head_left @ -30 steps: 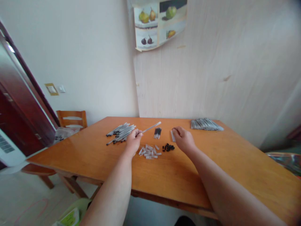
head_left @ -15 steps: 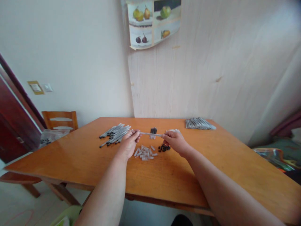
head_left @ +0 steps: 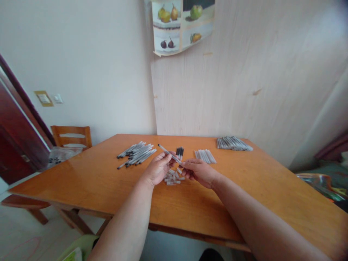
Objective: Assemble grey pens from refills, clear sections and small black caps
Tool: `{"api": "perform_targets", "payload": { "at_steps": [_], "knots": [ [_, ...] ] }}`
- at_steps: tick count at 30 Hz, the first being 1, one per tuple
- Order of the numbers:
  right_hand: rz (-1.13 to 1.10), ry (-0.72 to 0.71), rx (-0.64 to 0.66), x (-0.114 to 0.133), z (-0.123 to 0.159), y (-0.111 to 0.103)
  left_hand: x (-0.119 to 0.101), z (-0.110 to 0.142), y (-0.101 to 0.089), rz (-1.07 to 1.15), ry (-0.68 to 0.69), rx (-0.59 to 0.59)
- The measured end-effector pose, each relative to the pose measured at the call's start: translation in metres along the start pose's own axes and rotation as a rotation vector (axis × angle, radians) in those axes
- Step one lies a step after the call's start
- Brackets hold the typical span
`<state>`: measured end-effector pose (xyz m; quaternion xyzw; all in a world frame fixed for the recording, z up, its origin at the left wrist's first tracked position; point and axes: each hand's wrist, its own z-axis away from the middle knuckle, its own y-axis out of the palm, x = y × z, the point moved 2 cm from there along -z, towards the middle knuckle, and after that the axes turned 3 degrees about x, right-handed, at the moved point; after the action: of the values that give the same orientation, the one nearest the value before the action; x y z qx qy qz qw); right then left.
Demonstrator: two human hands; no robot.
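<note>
Above the table, a clear pen (head_left: 164,149) with a black end slants from upper left to lower right. My left hand (head_left: 159,168) is closed around its middle, the black end sticking out beyond the fingers. At the pen's lower right end, my right hand (head_left: 199,171) pinches it with thumb and fingers. Below and between the hands lies a heap of small translucent pen caps (head_left: 172,178), partly covered by the fingers. Behind them is a bundle of thin black-and-clear pieces, probably refills (head_left: 179,151).
A pile of pens (head_left: 138,154) with black ends lies on the left of the wooden table (head_left: 190,206). Clear tubes (head_left: 205,156) lie in a row behind my right hand. Further back right is a flat packet of pens (head_left: 233,143). A chair (head_left: 71,136) stands at the left.
The pen has turned from level to slanting, its black end now showing at upper left. My right hand has come closer to the left and now hides the small black pieces.
</note>
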<state>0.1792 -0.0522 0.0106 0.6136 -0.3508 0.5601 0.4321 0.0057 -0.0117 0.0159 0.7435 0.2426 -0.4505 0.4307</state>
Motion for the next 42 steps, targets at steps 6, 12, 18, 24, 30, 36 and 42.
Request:
{"api": "perform_targets", "payload": {
  "at_steps": [6,12,18,24,30,36,42],
  "knots": [
    [0.035,-0.012,0.018,-0.001,0.001,0.004,0.001,-0.001,0.0,0.001,-0.011,-0.01],
    [0.219,-0.081,-0.039,0.008,0.005,0.015,0.002,-0.003,0.0,-0.001,0.021,-0.066],
    [0.354,-0.121,-0.094,0.009,0.002,0.014,0.006,-0.006,-0.001,-0.003,0.029,-0.116],
    [0.649,-0.189,-0.186,0.005,-0.004,0.008,0.008,-0.008,0.0,-0.018,0.048,-0.188],
    [0.939,-0.273,-0.265,0.013,-0.003,0.011,0.01,-0.01,0.005,-0.02,0.058,-0.231],
    [1.093,-0.343,-0.288,0.012,0.003,0.006,-0.006,-0.012,-0.028,0.071,0.179,-0.507],
    [1.087,-0.353,-0.276,0.008,0.001,0.002,-0.009,-0.012,-0.037,0.0,0.212,-0.5]
  ]
}}
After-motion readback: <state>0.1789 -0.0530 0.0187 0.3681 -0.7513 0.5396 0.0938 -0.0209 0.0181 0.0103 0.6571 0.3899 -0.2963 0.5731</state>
